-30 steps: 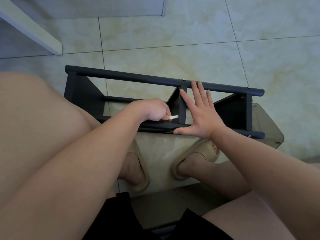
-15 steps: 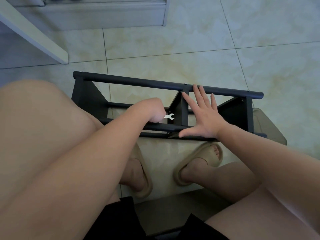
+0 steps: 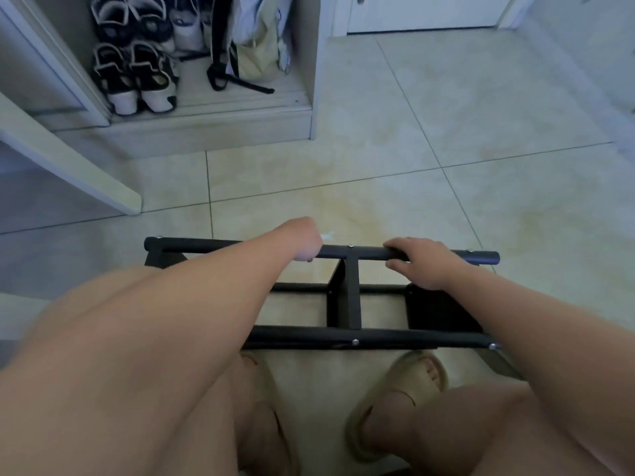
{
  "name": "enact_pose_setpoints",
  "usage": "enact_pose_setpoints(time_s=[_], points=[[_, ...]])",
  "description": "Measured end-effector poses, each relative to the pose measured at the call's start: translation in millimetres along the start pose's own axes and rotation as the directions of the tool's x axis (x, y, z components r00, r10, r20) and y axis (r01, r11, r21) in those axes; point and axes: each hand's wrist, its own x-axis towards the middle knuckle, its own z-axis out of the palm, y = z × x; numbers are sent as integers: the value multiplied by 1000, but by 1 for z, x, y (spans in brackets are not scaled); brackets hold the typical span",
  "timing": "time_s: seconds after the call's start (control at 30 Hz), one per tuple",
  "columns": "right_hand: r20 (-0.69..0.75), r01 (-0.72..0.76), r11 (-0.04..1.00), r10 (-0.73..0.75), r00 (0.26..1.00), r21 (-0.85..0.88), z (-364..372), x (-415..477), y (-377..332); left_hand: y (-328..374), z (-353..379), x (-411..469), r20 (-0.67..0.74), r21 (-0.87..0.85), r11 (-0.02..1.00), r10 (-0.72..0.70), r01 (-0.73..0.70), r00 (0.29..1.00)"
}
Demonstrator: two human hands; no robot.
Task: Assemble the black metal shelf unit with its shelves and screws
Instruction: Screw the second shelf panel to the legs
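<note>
The black metal shelf frame (image 3: pixel 347 297) lies on its side on the tiled floor in front of my feet. Its far top bar (image 3: pixel 366 252) and near bar (image 3: pixel 309 334) are joined by a middle panel, and silver screws (image 3: pixel 355 342) sit in the bars. My left hand (image 3: pixel 305 243) is curled at the far bar, left of the middle joint, and the pale tip of a small wrench (image 3: pixel 326 234) sticks out of it. My right hand (image 3: pixel 421 261) grips the far bar right of the joint, fingers over the top and thumb beneath.
My feet in beige slippers (image 3: pixel 402 393) stand just behind the near bar. An open white cabinet (image 3: pixel 220 121) with shoes (image 3: pixel 137 77) and a bag stands at the back left, its door (image 3: pixel 68 156) swung out towards me. Bare tile floor lies beyond the frame.
Both hands moved from the near bar and middle panel up to the far bar. My right hand, flat before, now grips that bar. The view has tilted up towards the cabinet.
</note>
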Motion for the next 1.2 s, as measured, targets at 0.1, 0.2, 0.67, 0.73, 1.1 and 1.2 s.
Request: enact_pose_setpoints(time_s=[0.1, 0.2, 0.67, 0.73, 1.1, 1.2], points=[[12, -12, 1000, 12, 1000, -17, 3, 6, 0, 2, 1, 11, 131, 165, 985, 21, -43, 991], [-28, 7, 999, -8, 1000, -45, 3, 7, -1, 1, 4, 20, 98, 14, 999, -32, 30, 995], [-286, 40, 998, -23, 958, 53, 4, -5, -33, -30, 9, 7, -343, 90, 996, 34, -3, 939], [-237, 44, 998, -31, 971, 47, 17, -7, -36, -39, 23, 9, -308, 95, 995, 11, 20, 951], [-74, 7, 1000, -8, 997, -12, 81, 15, -23, -53, 82, 42, -130, 51, 993, -97, 104, 987], [-22, -22, 1000, 21, 1000, -16, 100, 25, -17, -56, 96, 54, -65, 37, 991, -128, 131, 990]])
